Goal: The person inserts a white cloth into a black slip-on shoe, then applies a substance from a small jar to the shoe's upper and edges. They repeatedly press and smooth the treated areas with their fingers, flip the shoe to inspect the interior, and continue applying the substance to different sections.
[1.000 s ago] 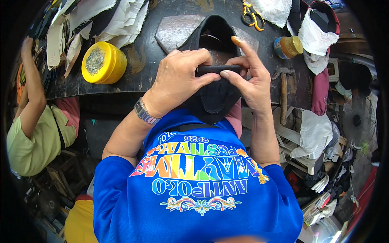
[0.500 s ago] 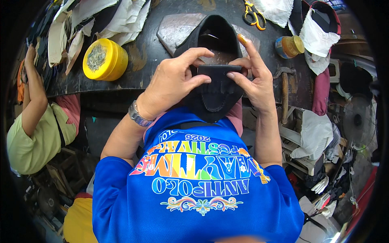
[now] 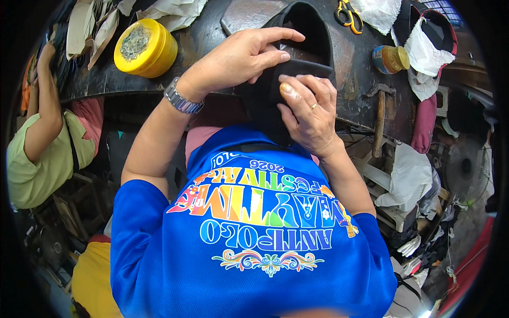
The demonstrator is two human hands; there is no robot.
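Note:
A black shoe upper [image 3: 327, 42] with a tall rounded opening stands at the table's near edge in front of my body. A straight-edged flap [image 3: 313, 67] crosses it below the opening; its lower part is mostly hidden behind my right hand. My right hand [image 3: 313, 106] has its fingers curled onto the flap's near side, with yellowish residue on one finger. My left hand [image 3: 254, 55] reaches in from the left. Its index finger stretches over the opening and its thumb lies at the flap's left end, apart from the index finger; its lower fingers are partly hidden.
On the dark table [image 3: 201, 53] stand a yellow tub [image 3: 151, 50] and a small jar [image 3: 391, 59]. Yellow-black scissors [image 3: 348, 17] and a wooden-handled hammer [image 3: 379, 119] lie to the right. Cloth pieces [image 3: 172, 13] lie at the back. Another person [image 3: 45, 148] works at the left.
My right hand has turned and come down over the flap, its fingers now curled on the near side. My left thumb and index finger have moved up and right, off their earlier grip.

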